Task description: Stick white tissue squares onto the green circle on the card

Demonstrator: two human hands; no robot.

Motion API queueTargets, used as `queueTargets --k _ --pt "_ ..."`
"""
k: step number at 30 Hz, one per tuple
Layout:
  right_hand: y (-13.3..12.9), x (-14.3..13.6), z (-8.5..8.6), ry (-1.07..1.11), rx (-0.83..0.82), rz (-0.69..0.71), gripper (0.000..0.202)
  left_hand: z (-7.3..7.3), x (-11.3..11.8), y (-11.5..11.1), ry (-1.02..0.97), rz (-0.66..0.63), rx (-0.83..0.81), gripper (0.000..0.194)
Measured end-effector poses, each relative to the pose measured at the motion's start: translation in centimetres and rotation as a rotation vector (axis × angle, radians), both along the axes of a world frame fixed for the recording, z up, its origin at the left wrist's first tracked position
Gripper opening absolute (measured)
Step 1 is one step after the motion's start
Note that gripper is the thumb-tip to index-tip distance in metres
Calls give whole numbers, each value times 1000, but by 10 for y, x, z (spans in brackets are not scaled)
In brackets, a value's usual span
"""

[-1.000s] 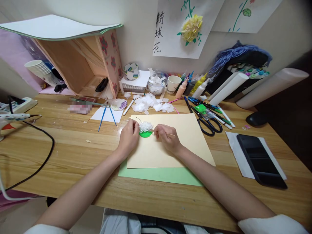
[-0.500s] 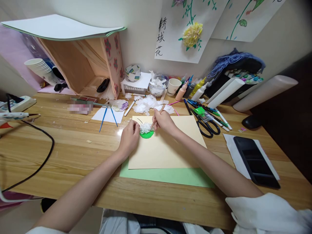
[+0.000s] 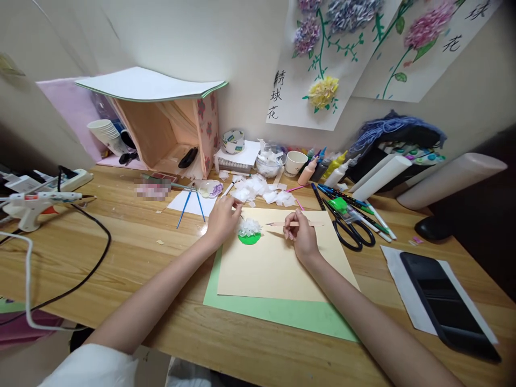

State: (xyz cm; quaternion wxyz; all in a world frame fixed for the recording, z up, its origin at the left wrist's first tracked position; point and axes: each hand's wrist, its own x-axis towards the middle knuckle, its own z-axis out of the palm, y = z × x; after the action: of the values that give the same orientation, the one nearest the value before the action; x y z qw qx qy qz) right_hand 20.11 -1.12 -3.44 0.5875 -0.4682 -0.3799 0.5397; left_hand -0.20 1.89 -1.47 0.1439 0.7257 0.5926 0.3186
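Pinched between nearly closed fingertips, a pencil (image 3: 278, 224) lies across the right hand (image 3: 300, 234) over cream paper (image 3: 282, 269); the left hand (image 3: 224, 219), fingers bent, hovers or rests beside the white paper flower (image 3: 250, 227), its grip unclear.

There are two thin blue sticks (image 3: 184, 208) and also two thin pink sticks (image 3: 299, 203). On the wall are two flower pictures (image 3: 297, 105). I count one pencil (image 3: 277, 224), one white flower (image 3: 250, 227), one pair of scissors (image 3: 347, 238), one glue gun (image 3: 33, 207) and one tape roll (image 3: 233, 142).
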Motion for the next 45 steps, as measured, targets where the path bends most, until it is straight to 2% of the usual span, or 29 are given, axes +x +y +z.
queueTargets --k 5,8,10,12,16,20,25,30,33,36,40,45 --pt "-1 -3 1 2 10 15 52 0 15 35 223 -75 51 16" --pt "-1 -2 -1 9 26 17 52 0 15 43 234 6 116 19" --pt "-1 -2 -1 6 31 28 52 -1 10 46 216 99 110 27" --pt "-1 -2 -1 0 30 38 52 -3 2 49 147 145 41 25" --pt "-2 -3 0 -17 36 36 51 -7 -10 52 -22 116 -44 12" --pt "-2 -3 0 -30 46 36 51 -6 -15 51 -105 120 -44 13" --pt "-3 -3 0 -31 56 23 49 5 -20 32 -425 91 -65 19" --pt "-6 -2 2 -33 99 13 54 18 -8 -17 -645 -50 -122 26" --pt "-8 -1 2 -32 130 -13 55 17 7 -47 -581 -183 -218 26" --pt "-10 0 3 -31 145 -36 58 9 18 -60 -423 -255 -225 21" --pt "-14 1 4 -96 163 55 61 0 23 -57 -197 -250 -107 18" --pt "-20 -1 2 -247 206 175 60 -5 22 -51 -95 -236 -33 20"
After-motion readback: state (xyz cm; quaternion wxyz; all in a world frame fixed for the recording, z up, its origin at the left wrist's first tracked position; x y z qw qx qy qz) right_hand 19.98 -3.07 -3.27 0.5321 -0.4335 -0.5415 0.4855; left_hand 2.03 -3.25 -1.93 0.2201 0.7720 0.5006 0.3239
